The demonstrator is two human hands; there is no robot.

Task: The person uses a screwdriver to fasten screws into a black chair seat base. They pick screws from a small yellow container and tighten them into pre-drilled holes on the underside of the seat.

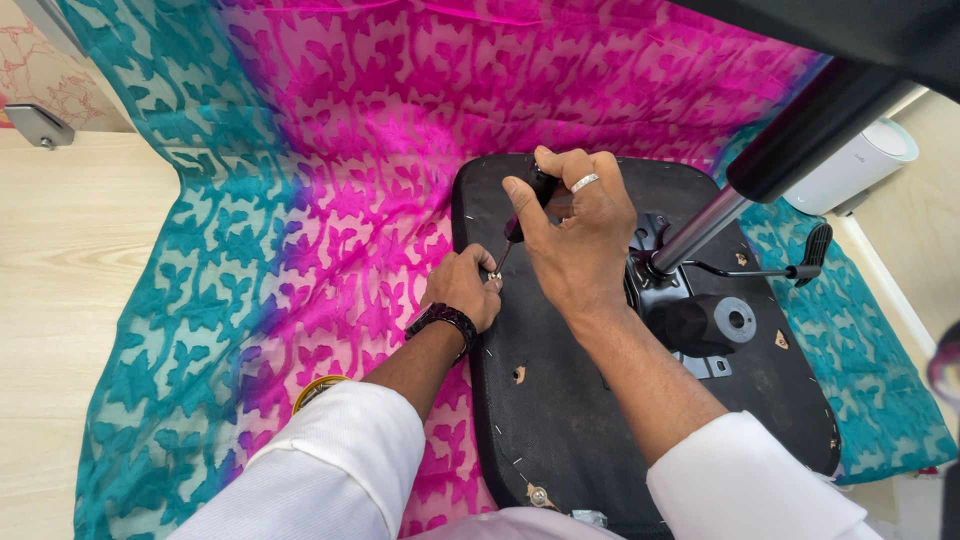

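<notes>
Right hand (580, 235) grips an upright screwdriver (525, 215); left hand (462, 288) pinches its tip on the seat underside (560, 420).

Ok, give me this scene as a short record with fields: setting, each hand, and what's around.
setting: upturned black chair seat lying on a pink and teal patterned cloth over a pale wooden floor
right hand: grips a dark-handled screwdriver, tip pointing down at the seat's edge
left hand: fingers pinched at the screwdriver tip
nearby: metal gas-lift column, black lever, white cylinder device
</notes>
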